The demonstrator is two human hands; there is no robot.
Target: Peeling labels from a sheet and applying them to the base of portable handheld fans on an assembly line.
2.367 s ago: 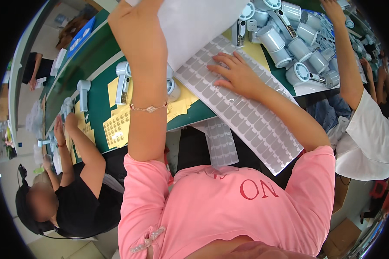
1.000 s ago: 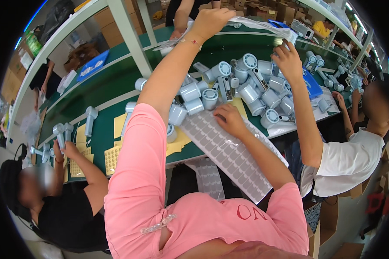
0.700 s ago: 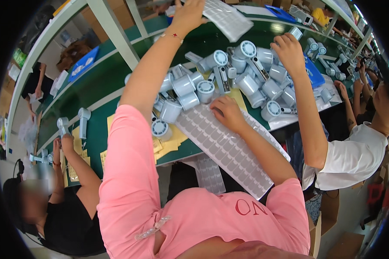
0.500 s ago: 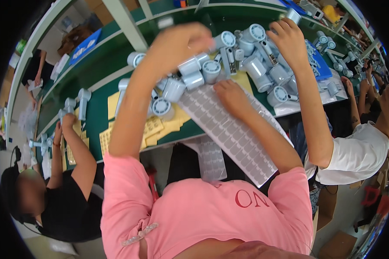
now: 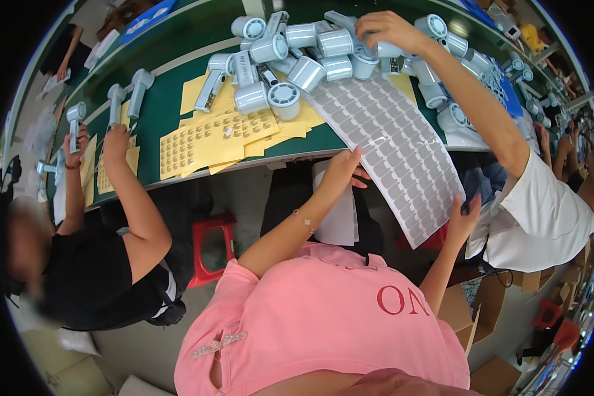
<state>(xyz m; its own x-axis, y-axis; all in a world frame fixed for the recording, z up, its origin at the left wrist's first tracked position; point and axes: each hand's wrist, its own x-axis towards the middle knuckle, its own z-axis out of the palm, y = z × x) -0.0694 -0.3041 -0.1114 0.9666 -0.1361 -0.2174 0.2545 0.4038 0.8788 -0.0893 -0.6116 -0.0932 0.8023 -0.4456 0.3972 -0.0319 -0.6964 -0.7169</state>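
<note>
Grey label sheet [image 5: 396, 152]: far end on the green worktop [image 5: 148, 125], just below the light-blue handheld fans [image 5: 285, 96]; near end juts past the worktop's edge and bends
Just changed: the left hand [image 5: 340, 173], blurred above the fans 0.5 s ago, has dropped to the sheet's left edge; the right hand [image 5: 464, 214], which lay on the sheet's face, is now at its right edge; 2 hands now flank the sheet where 1 rested on it
Left grip: thumb tip at the edge, other fingers curled beside it; cannot tell whether it pinches
Right grip: thumb at the edge, a finger spread away; a hold cannot be told
Forearms: left slants up and rightward; right rises steeply
Pale sheet [image 5: 336, 221]: hangs below the left hand, partly behind that forearm
Co-worker's hand [image 5: 391, 32]: on the fans
Yellow sheets [image 5: 198, 148]: left of the grey one
</note>
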